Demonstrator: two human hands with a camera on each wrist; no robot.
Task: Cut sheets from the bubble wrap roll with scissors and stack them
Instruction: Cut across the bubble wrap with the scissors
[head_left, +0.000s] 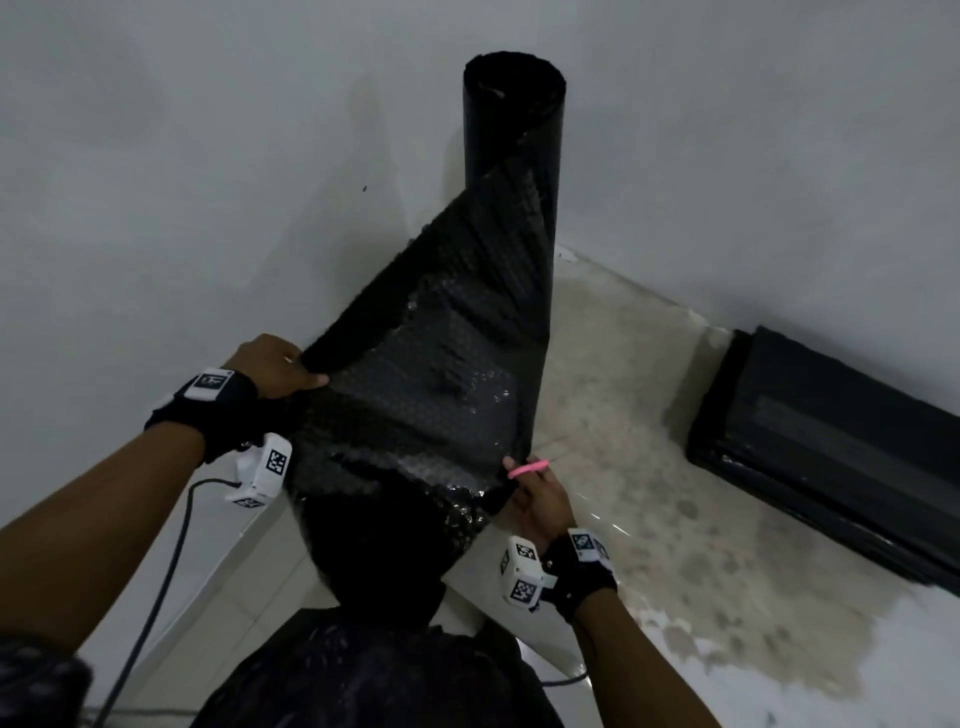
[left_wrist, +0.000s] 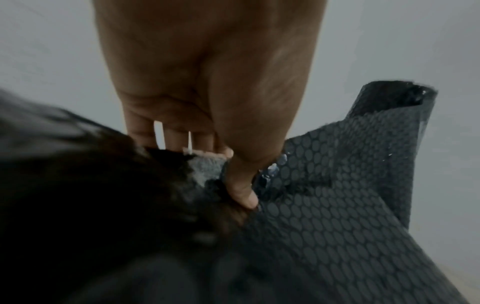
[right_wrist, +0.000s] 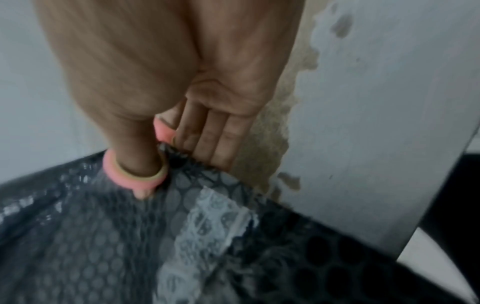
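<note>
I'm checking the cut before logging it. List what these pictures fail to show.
- Scissors blades: head view, hidden behind the bubble wrap sheet; right wrist view, covered by the right hand.
- Left hand fingertips: left wrist view, behind the sheet's gripped edge.
- Roll base: head view, hidden by the sheet.
- Stack: in no view.

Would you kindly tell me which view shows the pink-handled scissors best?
The right wrist view: the pink-handled scissors show their pink loop ringing the right hand thumb, up close. The head view shows only a small pink sliver; the left wrist view shows none.
</note>
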